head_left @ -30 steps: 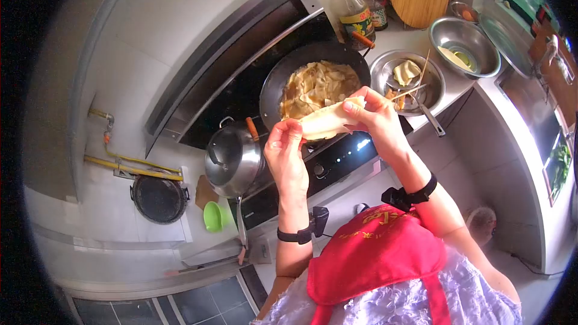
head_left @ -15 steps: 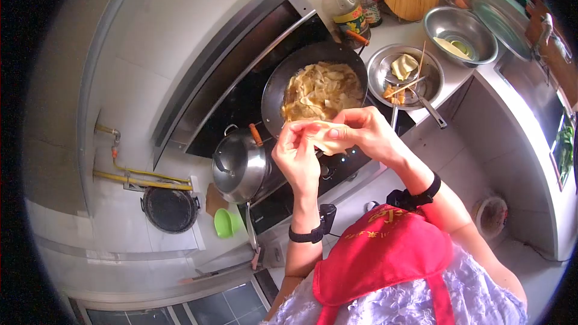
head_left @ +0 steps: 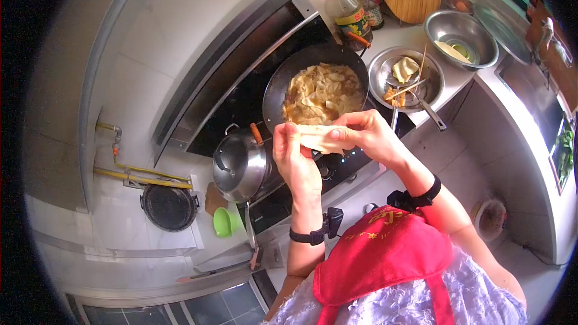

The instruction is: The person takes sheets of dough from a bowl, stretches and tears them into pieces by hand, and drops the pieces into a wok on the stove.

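Observation:
A pale sheet of dough [head_left: 317,138] is stretched between my two hands, over the near edge of a dark wok [head_left: 276,87]. My left hand [head_left: 295,151] pinches its left end between thumb and fingers. At the other end, my right hand [head_left: 366,135] grips the dough, thumb on top. Inside the wok, flat pieces of dough [head_left: 325,91] lie in brown liquid. To the right, a steel bowl [head_left: 435,87] holds another folded piece of dough [head_left: 405,70], chopsticks [head_left: 409,87], and utensils with long handles.
A lidded steel pan [head_left: 239,165] sits left of the wok on the black stove. An oil bottle [head_left: 349,12] and a second steel bowl [head_left: 484,45] stand behind on the counter. A green cup [head_left: 224,222] and a black round pan [head_left: 170,209] are at lower left.
My left hand has shifted slightly, its fingers now more upright, and the dough between my hands is pulled out wider and flatter. The right hand has barely moved.

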`<state>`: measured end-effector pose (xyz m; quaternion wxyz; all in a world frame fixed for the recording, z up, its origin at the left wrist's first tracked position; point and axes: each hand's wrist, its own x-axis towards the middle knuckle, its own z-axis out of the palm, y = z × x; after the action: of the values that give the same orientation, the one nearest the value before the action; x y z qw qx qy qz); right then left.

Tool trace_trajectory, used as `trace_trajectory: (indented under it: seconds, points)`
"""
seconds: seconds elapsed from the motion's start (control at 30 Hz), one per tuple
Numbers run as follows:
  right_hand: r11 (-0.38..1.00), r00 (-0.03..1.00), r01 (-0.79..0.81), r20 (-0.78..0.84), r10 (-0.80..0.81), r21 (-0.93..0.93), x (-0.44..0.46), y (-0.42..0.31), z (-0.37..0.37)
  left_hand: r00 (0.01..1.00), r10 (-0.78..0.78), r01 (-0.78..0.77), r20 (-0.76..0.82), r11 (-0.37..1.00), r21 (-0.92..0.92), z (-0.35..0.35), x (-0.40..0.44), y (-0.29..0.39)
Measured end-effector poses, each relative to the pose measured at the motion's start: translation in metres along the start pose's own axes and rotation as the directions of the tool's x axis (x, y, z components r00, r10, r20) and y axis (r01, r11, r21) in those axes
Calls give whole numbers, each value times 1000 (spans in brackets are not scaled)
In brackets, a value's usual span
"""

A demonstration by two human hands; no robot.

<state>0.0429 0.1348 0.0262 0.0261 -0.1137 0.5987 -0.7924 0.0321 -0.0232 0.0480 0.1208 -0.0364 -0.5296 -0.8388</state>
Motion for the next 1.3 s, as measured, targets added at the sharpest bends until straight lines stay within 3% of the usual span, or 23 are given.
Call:
trace_trajectory:
  seconds: [0.13,0.23,0.33,0.43,0.47,0.6,0.7,0.83,0.9,1.0,1.1,1.17,1.3]
  points:
    - [987,996,87,-12,-86,132,2,-1,7,967,-119,73,225,977,202,-11,4,0]
    - [973,991,129,2,-131,-193,-2,-2,3,943,-62,-68,326,926,372,-12,2,-4]
    - [992,999,44,-21,-47,-120,-1,1,4,969,28,-97,244,957,274,-9,-2,-4]
    - [998,998,-2,-58,-1,-56,-2,0,9,967,-112,86,228,989,120,-8,-4,2]
    - [1000,997,11,-76,-13,-24,0,3,11,931,-195,209,309,978,-14,-13,1,3]
    - [974,970,206,-110,-216,-97,7,17,13,830,-395,389,394,916,98,-23,0,-3]
    - [990,995,68,-69,-77,-122,4,8,11,837,-356,388,415,922,8,-38,5,-20]
    - [998,998,-7,-55,4,-56,2,4,11,859,-378,431,346,898,-89,-33,4,-17]
    - [999,999,-30,-40,29,-20,1,-1,12,927,-282,294,246,956,-15,-26,2,-12]
    - [992,978,130,-164,-127,3,10,16,17,945,-221,223,243,975,20,-21,2,-8]
    - [963,976,128,-142,-165,-239,9,13,10,915,-272,290,298,957,-19,-18,0,-11]
    - [948,964,167,-158,-215,-269,6,8,12,887,-313,339,339,941,-19,-14,-4,-13]
    - [912,943,216,-167,-287,-348,4,3,13,962,-213,210,169,977,34,-11,-6,-19]
